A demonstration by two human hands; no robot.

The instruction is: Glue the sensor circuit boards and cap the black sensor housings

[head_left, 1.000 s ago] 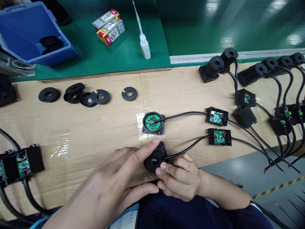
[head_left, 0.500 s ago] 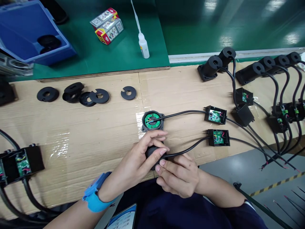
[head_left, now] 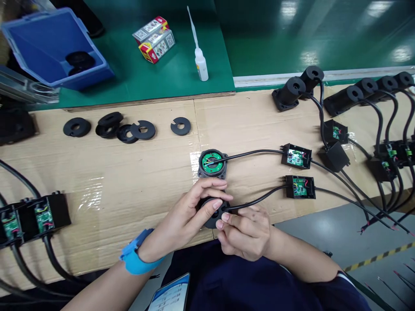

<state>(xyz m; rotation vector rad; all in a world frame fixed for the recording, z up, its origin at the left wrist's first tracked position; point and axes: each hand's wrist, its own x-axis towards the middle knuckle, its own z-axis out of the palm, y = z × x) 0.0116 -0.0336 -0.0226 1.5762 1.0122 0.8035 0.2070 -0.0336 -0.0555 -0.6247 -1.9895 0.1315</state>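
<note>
My left hand (head_left: pixel 197 209) curls around a round black housing with a black disc cover (head_left: pixel 212 222) at the front edge of the table, its thumb lying over the cover. My right hand (head_left: pixel 246 233) is closed, thumb and forefinger pinched at the cover's right edge, just below where a black cable (head_left: pixel 259 199) comes out. That cable runs right to an open black box (head_left: pixel 307 192) with a green circuit board. Just beyond my left hand lies a second round housing (head_left: pixel 212 175), uncovered, showing a green ring board with thin coloured wires. Fingers hide much of the held housing.
Notched black discs (head_left: pixel 142 129) and caps lie along the back left of the cardboard (head_left: pixel 136 172). A blue bin (head_left: pixel 55 47), a small box (head_left: pixel 155 41) and a white dropper bottle (head_left: pixel 201 67) stand behind. Cabled black cylinders (head_left: pixel 290 93) occupy the right; wired boxes (head_left: pixel 52 212) lie left.
The scene has shifted slightly right as the camera turned. My left thumb and right fingers have moved a little on the cover, and more of its face shows now.
</note>
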